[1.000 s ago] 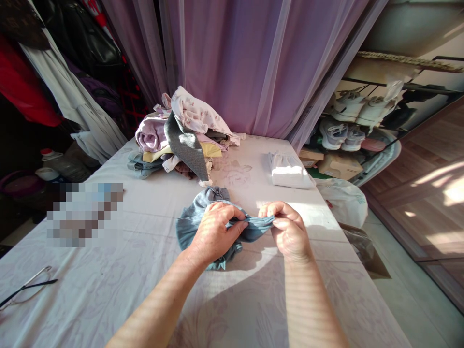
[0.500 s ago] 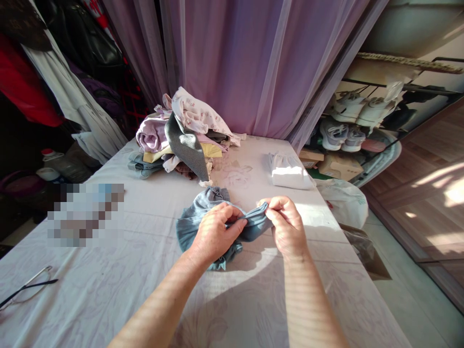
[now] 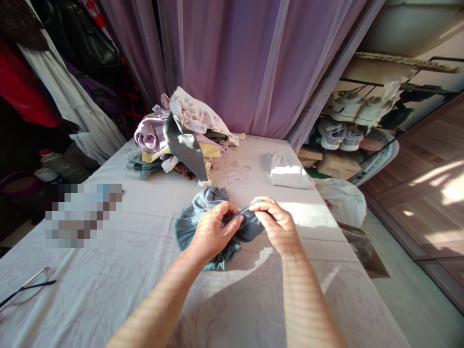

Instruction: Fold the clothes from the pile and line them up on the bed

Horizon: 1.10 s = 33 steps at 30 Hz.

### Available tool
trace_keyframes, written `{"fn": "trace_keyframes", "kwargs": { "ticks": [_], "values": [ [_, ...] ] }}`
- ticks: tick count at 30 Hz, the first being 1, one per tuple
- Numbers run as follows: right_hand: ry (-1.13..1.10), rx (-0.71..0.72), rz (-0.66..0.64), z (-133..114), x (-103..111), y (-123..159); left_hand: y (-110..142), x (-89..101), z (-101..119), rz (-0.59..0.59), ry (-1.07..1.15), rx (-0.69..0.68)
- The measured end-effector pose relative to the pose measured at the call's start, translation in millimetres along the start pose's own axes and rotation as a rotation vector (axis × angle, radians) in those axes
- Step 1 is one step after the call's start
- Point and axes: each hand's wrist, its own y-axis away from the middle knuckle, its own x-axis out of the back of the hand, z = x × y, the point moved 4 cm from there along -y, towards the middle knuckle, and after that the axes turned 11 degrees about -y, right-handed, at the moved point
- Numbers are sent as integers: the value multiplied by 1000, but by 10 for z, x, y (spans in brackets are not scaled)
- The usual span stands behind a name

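Observation:
A small blue garment [image 3: 190,220] with a gathered edge lies crumpled on the table in front of me; its exact kind is hard to make out. My left hand [image 3: 215,229] pinches its cloth between thumb and fingers near the middle. Just to the right, my right hand [image 3: 277,222] grips a folded edge of the same garment with the fingertips. The stretch of cloth between the hands is lifted slightly. Part of the garment is hidden behind my left hand.
A heap of clothes [image 3: 181,140] stands at the table's back left. A folded white garment [image 3: 290,176] lies at the right edge. Glasses [image 3: 27,287] rest at the left, below a blurred-out item [image 3: 85,215]. Beyond the right edge are shoes [image 3: 340,133] and a plastic bag [image 3: 342,200].
My right hand has shifted slightly left along the garment's edge, closer to my left hand, and its fingers are more stretched. The left hand keeps its pinch on the cloth.

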Motion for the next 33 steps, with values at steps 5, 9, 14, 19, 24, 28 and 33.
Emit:
{"fn": "trace_keyframes", "kwargs": {
  "ticks": [5,9,14,19,24,28,33],
  "values": [
    [2,-19,-62,83,25,10,-2,-16,-26,2,28,19],
    [29,-41,-104,102,19,16,-5,-28,-36,0,21,15],
    [61,-29,-42,63,19,13,-8,-41,-57,-14,4,18],
    [103,18,84,54,67,4,-19,-39,-97,-29,-15,38],
    [87,46,145,8,110,7,-28,-20,-102,-17,-61,13],
    [87,72,198,-18,176,23,-29,-16,-103,-46,-126,-42],
    [88,173,383,-3,389,47,-32,-7,-139,-87,-274,-42]
  ]
}}
